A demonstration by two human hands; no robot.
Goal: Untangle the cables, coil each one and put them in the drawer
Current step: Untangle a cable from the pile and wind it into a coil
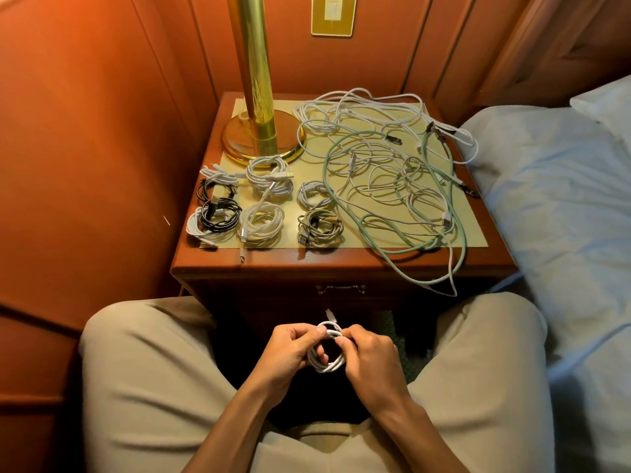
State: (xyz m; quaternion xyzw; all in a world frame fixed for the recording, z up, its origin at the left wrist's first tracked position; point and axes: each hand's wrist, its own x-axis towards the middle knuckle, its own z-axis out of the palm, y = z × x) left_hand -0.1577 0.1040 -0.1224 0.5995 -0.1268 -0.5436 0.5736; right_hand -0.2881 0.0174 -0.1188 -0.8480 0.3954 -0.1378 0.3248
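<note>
Hands [329, 349] pinch coiled white cable [327, 365].

Nightstand [341, 264], wooden with a pale inset top, stands just beyond both hands, drawer handle [340, 288] facing them. Ahead of the left hand, far corner: brass lamp base [263, 141]. Nearer, still on the left hand's side, coiled cables lie in rows: a black coil [218, 213] overlapping a white coil [205, 230] at the outer edge, two white coils [269, 177] [262, 223] beside them, then a small white coil [312, 196] and a grey coil [319, 228]. Ahead of the right hand, a loose tangle [386, 158] of white cables with a green cable [457, 233] threaded through covers the remaining top; loops hang over the front edge.
</note>
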